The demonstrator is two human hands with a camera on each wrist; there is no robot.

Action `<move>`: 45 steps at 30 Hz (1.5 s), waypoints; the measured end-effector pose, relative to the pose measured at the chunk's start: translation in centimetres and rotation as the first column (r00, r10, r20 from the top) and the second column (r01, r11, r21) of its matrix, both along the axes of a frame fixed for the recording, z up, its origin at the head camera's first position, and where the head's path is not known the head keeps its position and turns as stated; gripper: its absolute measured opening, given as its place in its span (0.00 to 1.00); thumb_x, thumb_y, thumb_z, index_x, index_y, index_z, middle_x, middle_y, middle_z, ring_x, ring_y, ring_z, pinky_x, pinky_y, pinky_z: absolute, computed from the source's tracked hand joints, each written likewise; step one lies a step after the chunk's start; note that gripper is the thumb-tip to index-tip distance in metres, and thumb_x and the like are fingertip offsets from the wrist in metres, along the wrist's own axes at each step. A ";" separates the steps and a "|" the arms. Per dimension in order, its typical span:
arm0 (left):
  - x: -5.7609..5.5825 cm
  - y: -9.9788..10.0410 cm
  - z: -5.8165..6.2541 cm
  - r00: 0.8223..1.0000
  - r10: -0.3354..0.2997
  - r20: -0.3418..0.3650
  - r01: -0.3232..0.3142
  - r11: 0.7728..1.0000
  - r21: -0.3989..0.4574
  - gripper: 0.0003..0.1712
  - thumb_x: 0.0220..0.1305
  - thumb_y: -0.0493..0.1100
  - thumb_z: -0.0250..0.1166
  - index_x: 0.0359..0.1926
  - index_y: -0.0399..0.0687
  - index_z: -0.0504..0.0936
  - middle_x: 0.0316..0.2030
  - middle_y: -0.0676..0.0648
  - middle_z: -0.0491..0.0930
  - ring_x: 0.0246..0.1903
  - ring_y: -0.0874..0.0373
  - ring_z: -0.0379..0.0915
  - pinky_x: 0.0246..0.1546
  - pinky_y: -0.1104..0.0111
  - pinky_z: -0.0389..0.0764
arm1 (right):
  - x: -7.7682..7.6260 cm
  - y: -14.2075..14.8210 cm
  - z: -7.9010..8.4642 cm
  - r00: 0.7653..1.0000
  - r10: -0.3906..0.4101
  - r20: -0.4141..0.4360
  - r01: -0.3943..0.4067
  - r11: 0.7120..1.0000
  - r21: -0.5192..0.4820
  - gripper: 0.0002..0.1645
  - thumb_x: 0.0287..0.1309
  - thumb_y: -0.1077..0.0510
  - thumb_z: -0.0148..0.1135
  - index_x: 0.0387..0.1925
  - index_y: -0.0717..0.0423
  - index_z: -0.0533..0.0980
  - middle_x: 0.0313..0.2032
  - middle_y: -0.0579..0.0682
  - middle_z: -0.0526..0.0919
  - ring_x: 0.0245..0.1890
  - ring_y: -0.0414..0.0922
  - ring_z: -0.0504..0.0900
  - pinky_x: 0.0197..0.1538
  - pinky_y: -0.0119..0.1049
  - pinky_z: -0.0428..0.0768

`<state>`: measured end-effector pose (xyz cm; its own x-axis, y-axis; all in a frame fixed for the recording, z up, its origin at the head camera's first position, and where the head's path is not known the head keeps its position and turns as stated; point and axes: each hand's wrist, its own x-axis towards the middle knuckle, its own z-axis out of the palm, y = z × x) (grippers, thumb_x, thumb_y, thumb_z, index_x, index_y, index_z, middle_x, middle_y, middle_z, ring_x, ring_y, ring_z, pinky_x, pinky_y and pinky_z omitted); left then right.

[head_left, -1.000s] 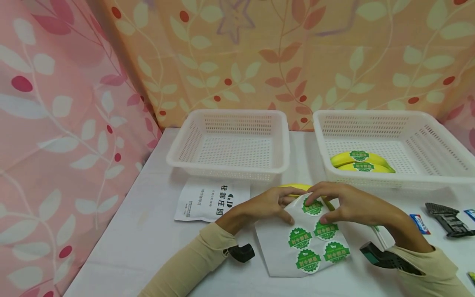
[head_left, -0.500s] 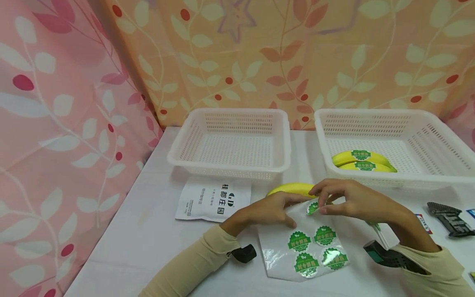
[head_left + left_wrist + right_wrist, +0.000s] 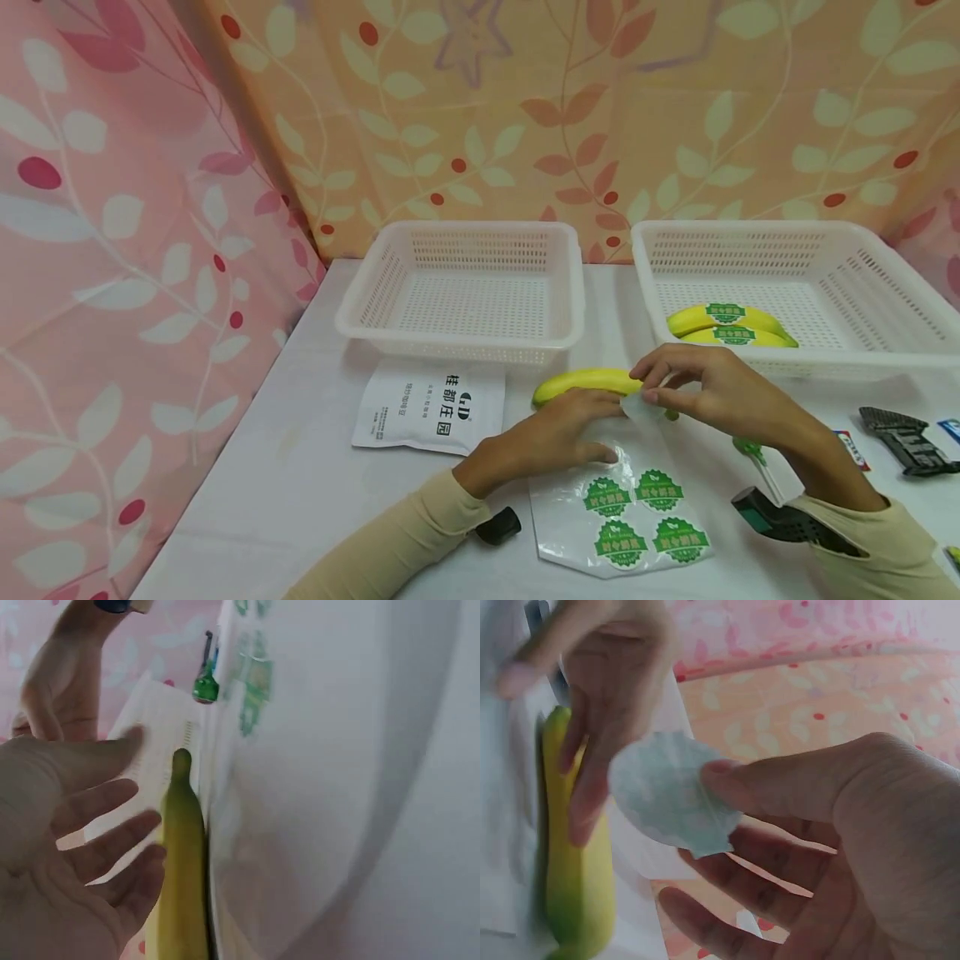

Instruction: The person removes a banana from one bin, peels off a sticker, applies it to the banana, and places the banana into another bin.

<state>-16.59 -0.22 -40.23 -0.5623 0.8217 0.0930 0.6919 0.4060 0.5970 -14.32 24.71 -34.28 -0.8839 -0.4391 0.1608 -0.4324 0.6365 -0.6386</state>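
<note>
My right hand (image 3: pixel 723 396) pinches a round sticker (image 3: pixel 664 791) between thumb and fingers; its pale back shows in the right wrist view. Below lies a whitish sheet (image 3: pixel 562 533) that bears several green stickers (image 3: pixel 620 543). Over its upper left part is my left hand (image 3: pixel 558 433), fingers loosely extended and thumb apart, holding nothing. Whether that hand touches the sheet cannot be told. A yellow banana (image 3: pixel 581 385) lies just beyond the sheet, partly covered by both hands. In the left wrist view the banana (image 3: pixel 184 862) is beside the left fingers.
Two white perforated baskets stand behind: a left basket (image 3: pixel 457 342) and a right basket (image 3: pixel 825 360) with two labelled bananas (image 3: pixel 731 325). A white coffee bag (image 3: pixel 427 408) lies at left. Black packets (image 3: pixel 907 442) and a green-and-white item (image 3: pixel 761 467) lie at right.
The right hand has peeled the top sticker off the sheet and lifted it slightly. The left hand has moved a little right and loosened from the sheet's upper edge. More of the banana shows.
</note>
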 end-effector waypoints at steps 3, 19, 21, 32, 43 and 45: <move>0.0 -0.1 0.3 0.982 0.033 0.185 -0.069 0.979 0.192 0.19 0.76 0.51 0.67 0.60 0.46 0.85 0.55 0.53 0.85 0.55 0.67 0.81 0.59 0.74 0.79 | 0.1 -0.3 -0.1 0.999 0.006 -0.039 -0.006 1.000 -0.020 0.11 0.65 0.57 0.75 0.31 0.34 0.86 0.49 0.41 0.88 0.49 0.36 0.84 0.47 0.33 0.85; -0.5 -0.7 1.2 0.702 0.106 0.704 -0.415 0.864 0.284 0.24 0.79 0.54 0.62 0.62 0.42 0.83 0.41 0.45 0.91 0.39 0.55 0.90 0.46 0.64 0.88 | 0.2 -2.4 -1.8 0.946 0.101 -0.308 -0.123 0.991 -0.054 0.16 0.51 0.68 0.81 0.34 0.43 0.88 0.43 0.36 0.83 0.45 0.35 0.81 0.46 0.24 0.79; -0.6 -0.8 1.0 0.738 0.134 0.662 -0.434 0.845 0.312 0.20 0.75 0.48 0.67 0.61 0.45 0.84 0.41 0.47 0.91 0.39 0.56 0.89 0.45 0.66 0.87 | 0.1 -2.5 -1.9 0.956 0.124 -0.266 -0.142 0.989 -0.050 0.16 0.51 0.66 0.82 0.34 0.42 0.87 0.43 0.35 0.82 0.44 0.36 0.81 0.44 0.27 0.80; -0.9 -0.9 0.8 0.932 0.261 0.250 -0.347 0.839 0.419 0.20 0.68 0.40 0.75 0.60 0.45 0.86 0.42 0.47 0.91 0.40 0.67 0.86 0.45 0.73 0.85 | -0.5 -2.3 -2.1 0.996 -0.089 0.025 0.089 0.996 -0.002 0.05 0.70 0.50 0.71 0.42 0.45 0.84 0.41 0.41 0.81 0.41 0.39 0.79 0.45 0.34 0.82; -1.2 -1.0 0.2 0.954 0.295 -0.059 -0.285 0.949 0.136 0.36 0.66 0.50 0.77 0.71 0.46 0.77 0.63 0.50 0.82 0.66 0.53 0.74 0.66 0.58 0.75 | -1.4 -2.3 -3.9 0.979 -0.128 0.159 0.140 0.988 -0.063 0.15 0.76 0.51 0.64 0.50 0.58 0.86 0.65 0.61 0.77 0.64 0.63 0.77 0.65 0.68 0.76; -1.2 -1.0 0.2 0.954 0.297 -0.044 -0.294 0.953 0.074 0.39 0.67 0.53 0.76 0.74 0.47 0.74 0.65 0.50 0.81 0.66 0.53 0.73 0.65 0.56 0.73 | -1.6 -2.3 -4.1 0.980 -0.130 0.149 0.140 0.988 -0.060 0.13 0.75 0.53 0.64 0.49 0.57 0.86 0.62 0.60 0.79 0.60 0.61 0.80 0.62 0.66 0.79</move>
<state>-17.84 -1.24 -40.01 -0.7717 0.6105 0.1784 0.5789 0.5581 0.5945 -15.92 22.46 -38.43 -0.9504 -0.3065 0.0538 -0.2460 0.6342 -0.7330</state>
